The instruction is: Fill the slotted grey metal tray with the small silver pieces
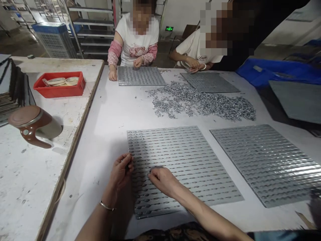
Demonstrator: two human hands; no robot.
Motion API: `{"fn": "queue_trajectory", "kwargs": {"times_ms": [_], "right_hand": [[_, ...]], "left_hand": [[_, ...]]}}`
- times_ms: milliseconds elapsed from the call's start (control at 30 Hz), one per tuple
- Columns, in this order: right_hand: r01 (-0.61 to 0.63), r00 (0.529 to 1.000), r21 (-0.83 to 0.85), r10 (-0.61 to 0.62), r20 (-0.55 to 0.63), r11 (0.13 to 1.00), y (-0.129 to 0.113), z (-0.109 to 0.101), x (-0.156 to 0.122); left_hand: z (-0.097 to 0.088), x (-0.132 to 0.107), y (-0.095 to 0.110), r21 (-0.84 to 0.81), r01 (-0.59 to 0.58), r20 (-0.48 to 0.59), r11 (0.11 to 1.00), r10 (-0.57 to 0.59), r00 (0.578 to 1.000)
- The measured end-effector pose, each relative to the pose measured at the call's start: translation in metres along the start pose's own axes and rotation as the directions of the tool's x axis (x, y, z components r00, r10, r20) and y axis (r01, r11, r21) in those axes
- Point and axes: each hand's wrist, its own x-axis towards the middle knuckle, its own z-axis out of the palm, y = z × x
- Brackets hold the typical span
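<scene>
A flat grey panel with rows of small leaf-shaped marks or pieces lies on the white table in front of me. At its left edge, my left hand is closed with curled fingers; something dark shows between them, too small to name. Over the left part of the panel, my right hand is pinched, thumb and fingers pressed together close to the surface. Whatever its fingertips hold is hidden. Beyond the panel spreads a pile of small shiny grey pieces, slim and pointed.
A second patterned panel lies to the right. Across the table, two people work at panels. On the adjoining left table stand a red tray and a brown-lidded mug. A blue sheet lies at the far right.
</scene>
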Motion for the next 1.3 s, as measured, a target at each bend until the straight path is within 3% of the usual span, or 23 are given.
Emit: {"fn": "queue_trajectory", "kwargs": {"times_ms": [233,567,700,800,867,1033,1300], "right_hand": [[0.016,0.996,0.064,-0.010,-0.089,0.998,0.003,0.008,-0.006],[-0.030,0.999,-0.255,0.034,0.011,0.967,0.000,-0.007,-0.007],[0.105,0.989,-0.122,-0.116,-0.092,0.987,0.010,-0.012,-0.020],[0.265,0.943,-0.070,-0.273,-0.189,0.962,0.018,-0.003,-0.024],[0.308,0.919,-0.085,-0.320,-0.232,0.948,0.022,0.008,-0.022],[0.306,0.879,-0.168,-0.346,-0.329,0.937,0.027,0.029,-0.015],[0.292,0.870,-0.193,-0.344,-0.353,0.937,0.028,0.034,-0.014]], "left_hand": [[0.000,-0.001,-0.001,0.002,-0.016,0.019,1.000,0.015,1.000],[0.002,-0.003,-0.002,-0.003,-0.004,0.016,1.000,0.004,1.000],[0.003,-0.004,-0.002,0.011,-0.002,0.027,1.000,0.001,1.000],[0.004,-0.005,-0.004,0.023,0.017,0.037,1.000,-0.018,0.999],[0.005,-0.006,-0.006,0.031,0.029,0.032,0.999,-0.030,0.999],[0.004,-0.005,-0.007,0.023,0.035,0.008,0.999,-0.035,0.999],[0.007,-0.006,-0.006,0.063,0.075,0.041,0.995,-0.078,0.996]]}}
